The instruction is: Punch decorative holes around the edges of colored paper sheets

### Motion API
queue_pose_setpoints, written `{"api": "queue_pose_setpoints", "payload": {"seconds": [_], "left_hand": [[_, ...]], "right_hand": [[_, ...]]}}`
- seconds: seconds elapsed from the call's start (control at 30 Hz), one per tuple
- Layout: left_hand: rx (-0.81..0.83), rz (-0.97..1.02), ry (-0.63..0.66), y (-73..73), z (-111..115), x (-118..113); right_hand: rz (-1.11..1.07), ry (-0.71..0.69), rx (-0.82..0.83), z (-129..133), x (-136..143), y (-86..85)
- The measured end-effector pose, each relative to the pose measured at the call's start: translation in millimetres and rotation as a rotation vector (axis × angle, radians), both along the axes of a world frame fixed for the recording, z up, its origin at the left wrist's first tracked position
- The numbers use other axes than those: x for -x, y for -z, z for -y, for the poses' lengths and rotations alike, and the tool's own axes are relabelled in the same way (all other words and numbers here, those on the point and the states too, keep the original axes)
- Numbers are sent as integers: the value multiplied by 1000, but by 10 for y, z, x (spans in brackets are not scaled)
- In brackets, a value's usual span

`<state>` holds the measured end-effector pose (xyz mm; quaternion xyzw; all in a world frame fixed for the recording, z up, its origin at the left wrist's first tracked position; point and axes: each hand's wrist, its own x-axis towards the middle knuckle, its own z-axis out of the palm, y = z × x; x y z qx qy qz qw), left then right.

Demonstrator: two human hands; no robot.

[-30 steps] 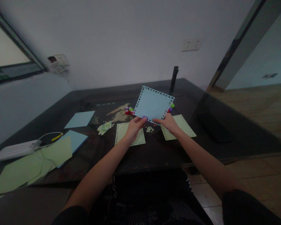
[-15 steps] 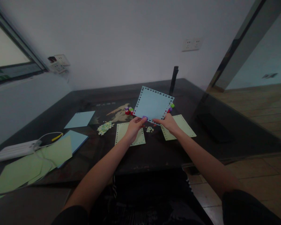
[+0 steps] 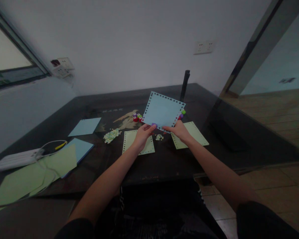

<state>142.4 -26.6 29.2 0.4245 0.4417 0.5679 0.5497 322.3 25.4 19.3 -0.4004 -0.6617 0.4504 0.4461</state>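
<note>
A light blue paper sheet (image 3: 163, 111) with small holes punched along its edges is held up, tilted, above the table. My left hand (image 3: 142, 135) is closed around a small purple craft punch (image 3: 153, 125) at the sheet's lower edge; most of the punch is hidden by the fingers. On the lower right edge, my right hand (image 3: 178, 130) pinches the sheet between thumb and fingers. Under my hands lie two pale green sheets with punched borders, one at the left (image 3: 147, 146) and one at the right (image 3: 193, 132). Between them is a small heap of paper bits (image 3: 159, 137).
Colourful punches (image 3: 137, 117) stand behind the sheet, others (image 3: 181, 115) at its right. A larger pile of paper bits (image 3: 112, 135) lies left. Farther left are blue sheets (image 3: 86, 126), green sheets (image 3: 27, 176) and a white power strip (image 3: 17, 159) with a cable. A black upright object (image 3: 185, 85) stands behind.
</note>
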Motion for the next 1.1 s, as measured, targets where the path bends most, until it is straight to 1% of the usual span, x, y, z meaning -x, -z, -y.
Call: {"api": "queue_pose_setpoints", "payload": {"seconds": [0.3,0.43,0.63,0.9,1.1], "left_hand": [[-25,-2,3,18,-5,11],[-26,-7,-9,28,-16,10],[-39,-23,-19,35,-23,9],[-38,-18,-27,5,-12,3],[-48,-12,-38,13,-20,9]], "right_hand": [[-5,-16,13,-12,-7,21],[-19,-29,32,9,-1,0],[5,-2,41,31,6,-40],[1,-4,9,-15,-2,22],[-40,-30,50,0,7,14]]}}
